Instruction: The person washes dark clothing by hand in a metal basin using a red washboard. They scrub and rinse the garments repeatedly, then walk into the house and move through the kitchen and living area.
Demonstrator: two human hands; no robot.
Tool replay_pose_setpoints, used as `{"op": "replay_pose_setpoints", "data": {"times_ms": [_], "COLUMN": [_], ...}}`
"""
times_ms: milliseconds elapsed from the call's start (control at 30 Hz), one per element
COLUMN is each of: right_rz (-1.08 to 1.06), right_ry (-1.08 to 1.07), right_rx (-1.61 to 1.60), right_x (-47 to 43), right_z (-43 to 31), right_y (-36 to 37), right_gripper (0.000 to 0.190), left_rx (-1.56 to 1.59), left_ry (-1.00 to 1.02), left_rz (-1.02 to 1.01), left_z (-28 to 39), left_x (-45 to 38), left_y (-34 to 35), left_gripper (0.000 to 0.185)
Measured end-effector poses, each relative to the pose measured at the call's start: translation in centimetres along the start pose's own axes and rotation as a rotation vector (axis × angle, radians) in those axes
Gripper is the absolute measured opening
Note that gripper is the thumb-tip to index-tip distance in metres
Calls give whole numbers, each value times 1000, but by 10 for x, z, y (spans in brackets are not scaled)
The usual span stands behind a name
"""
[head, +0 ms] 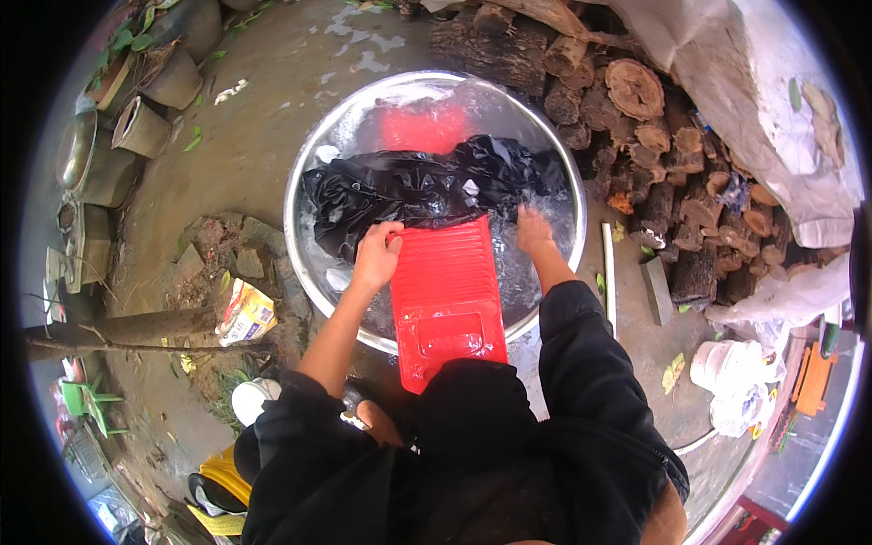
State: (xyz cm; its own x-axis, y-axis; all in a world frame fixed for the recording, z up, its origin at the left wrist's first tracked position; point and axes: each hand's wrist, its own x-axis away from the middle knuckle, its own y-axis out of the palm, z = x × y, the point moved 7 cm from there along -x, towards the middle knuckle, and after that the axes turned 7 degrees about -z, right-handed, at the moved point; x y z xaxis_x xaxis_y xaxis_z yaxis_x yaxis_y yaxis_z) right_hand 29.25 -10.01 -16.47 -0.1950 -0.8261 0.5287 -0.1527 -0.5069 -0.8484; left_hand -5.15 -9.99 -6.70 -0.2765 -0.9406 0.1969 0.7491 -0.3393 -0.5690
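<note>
A red plastic washboard (446, 272) leans across the near rim of a round metal basin (296, 252), with its lower end close to my body. A wet black garment (402, 184) lies bunched across the basin, touching the top of the board's ridges. My left hand (377, 257) is at the board's upper left edge, beside the garment, thumb and fingers bent. Over the water to the right of the board is my right hand (535, 233), blurred, just below the garment's right part. Whether either hand grips anything is unclear. The board's far part (422, 129) shows red under cloudy water.
Stacked logs (637, 88) and plastic sheeting (742, 75) stand at the right. A tree trunk (150, 325), a torn packet (246, 313) and a white bucket (255, 400) are at the left. Flowerpots (174, 78) line the far left. The concrete ground (272, 82) is wet.
</note>
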Motion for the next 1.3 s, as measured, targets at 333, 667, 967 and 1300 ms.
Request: {"op": "replay_pose_setpoints", "data": {"times_ms": [333, 667, 967, 1300], "right_rz": [-131, 498, 51, -139], "right_ry": [-471, -1066, -1214, -606], "right_rx": [23, -1438, -1380, -145], "right_x": [59, 196, 207, 99], "right_z": [-9, -1, -124, -176], "right_y": [-67, -381, -324, -167], "right_gripper": [41, 31, 39, 58], "left_rx": [-610, 205, -289, -641], "left_ry": [-288, 182, 7, 62], "left_rz": [112, 310, 23, -225], "left_z": [-31, 150, 59, -58], "left_x": [-12, 1, -5, -62], "left_y": [-43, -87, -100, -228], "left_gripper": [66, 21, 64, 38]}}
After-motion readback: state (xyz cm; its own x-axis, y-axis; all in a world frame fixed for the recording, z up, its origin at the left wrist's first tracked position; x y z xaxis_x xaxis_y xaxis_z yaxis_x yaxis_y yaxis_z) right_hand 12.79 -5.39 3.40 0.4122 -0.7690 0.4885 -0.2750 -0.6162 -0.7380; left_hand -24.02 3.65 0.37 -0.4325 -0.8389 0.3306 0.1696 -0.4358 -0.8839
